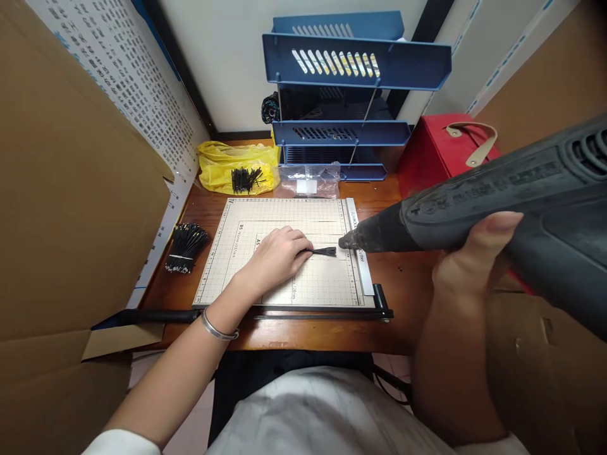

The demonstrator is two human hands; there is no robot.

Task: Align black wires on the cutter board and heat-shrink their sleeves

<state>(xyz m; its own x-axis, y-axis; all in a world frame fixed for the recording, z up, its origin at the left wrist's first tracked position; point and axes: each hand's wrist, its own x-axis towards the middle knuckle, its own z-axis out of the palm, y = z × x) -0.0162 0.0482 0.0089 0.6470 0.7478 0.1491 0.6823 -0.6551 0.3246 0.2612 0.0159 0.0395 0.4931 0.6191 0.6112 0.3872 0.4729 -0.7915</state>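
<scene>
My left hand point(282, 256) rests over the gridded board of a paper cutter point(241, 278), its fingers closed on a few thin black wires point(325, 251). The wire ends stick out to the right, lying side by side. My right hand point(474, 259) grips a dark heat gun point(455, 202), thumb along its side; the other fingers are hidden behind its body. The gun's nozzle point(351, 240) points left at the wire ends, a small gap away from them. Whether the gun is running cannot be seen.
Left of the cutter lies a tied bundle of black wires point(184, 249). Behind it, short black pieces point(246, 180) sit on a yellow plastic bag point(213, 167), beside a clear bag point(327, 180). A blue tray rack point(403, 63) and red box point(427, 151) stand behind; cardboard point(71, 189) walls the left.
</scene>
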